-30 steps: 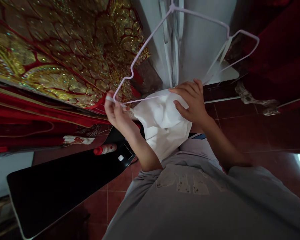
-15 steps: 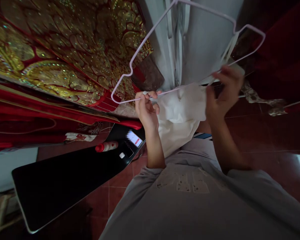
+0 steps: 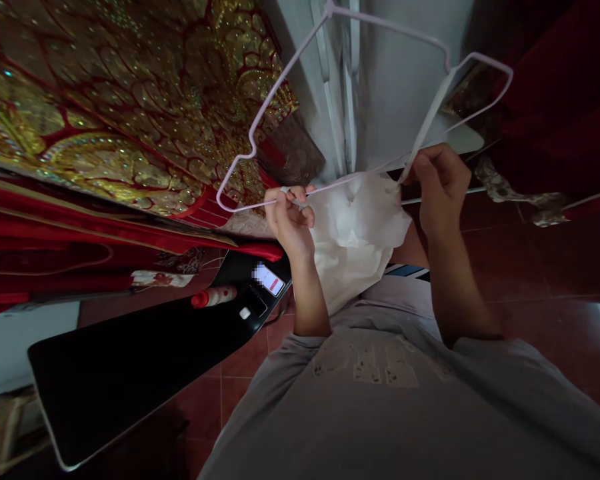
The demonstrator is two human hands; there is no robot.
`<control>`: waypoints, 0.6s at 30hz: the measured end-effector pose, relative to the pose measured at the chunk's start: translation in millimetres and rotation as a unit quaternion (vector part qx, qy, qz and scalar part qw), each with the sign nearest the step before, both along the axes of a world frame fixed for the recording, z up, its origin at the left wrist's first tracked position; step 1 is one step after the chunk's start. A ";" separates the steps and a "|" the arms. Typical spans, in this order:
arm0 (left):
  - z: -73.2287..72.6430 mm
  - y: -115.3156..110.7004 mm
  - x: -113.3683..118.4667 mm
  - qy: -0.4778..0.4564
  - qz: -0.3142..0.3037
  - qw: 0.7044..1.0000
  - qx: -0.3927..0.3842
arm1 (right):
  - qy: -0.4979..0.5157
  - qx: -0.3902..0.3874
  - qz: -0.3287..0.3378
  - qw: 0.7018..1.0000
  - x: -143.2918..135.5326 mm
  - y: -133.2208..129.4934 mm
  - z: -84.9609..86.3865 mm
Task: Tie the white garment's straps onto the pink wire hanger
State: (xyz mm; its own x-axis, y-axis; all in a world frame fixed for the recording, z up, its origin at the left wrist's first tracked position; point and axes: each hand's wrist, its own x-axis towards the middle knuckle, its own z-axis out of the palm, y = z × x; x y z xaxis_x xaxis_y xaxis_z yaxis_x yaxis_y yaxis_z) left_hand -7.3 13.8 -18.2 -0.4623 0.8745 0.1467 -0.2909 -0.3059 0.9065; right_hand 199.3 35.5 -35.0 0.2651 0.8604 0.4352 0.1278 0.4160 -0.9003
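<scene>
The lower bar of the white wire hanger is gripped by the closed fingers of the left hand, while a strap of the white garment, draped below that bar, is pinched by the right hand fingers

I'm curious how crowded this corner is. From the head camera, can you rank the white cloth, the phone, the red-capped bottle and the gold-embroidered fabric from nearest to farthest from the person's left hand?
1. White cloth: touching the left hand, to its right.
2. Phone: just below, on the black table.
3. Red-capped bottle: lower left, on the same table.
4. Gold-embroidered fabric: its main spread lies far upper left.
</scene>
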 end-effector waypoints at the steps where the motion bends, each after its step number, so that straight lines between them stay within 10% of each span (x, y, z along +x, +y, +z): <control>1: 0.5 0.5 -0.8 -0.005 0.002 1.000 0.003 | -0.021 -0.006 0.007 1.000 0.3 -1.7 3.0; 11: 3.0 1.1 -2.0 -0.053 -0.019 0.998 0.037 | 0.100 0.076 0.063 0.990 -6.1 9.3 47.6; 18: 4.6 -5.6 2.0 -0.040 -0.054 0.998 -0.002 | 0.155 0.149 0.044 0.976 16.7 48.0 45.6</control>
State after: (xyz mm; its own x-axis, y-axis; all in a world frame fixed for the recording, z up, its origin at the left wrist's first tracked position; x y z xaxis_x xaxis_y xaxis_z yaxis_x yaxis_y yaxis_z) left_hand -5.2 8.2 -13.6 -0.3755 0.9203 0.1095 -0.3925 -0.2650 0.8807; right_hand 216.1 83.5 10.6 0.3545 0.7335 0.5799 -0.1798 0.6620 -0.7276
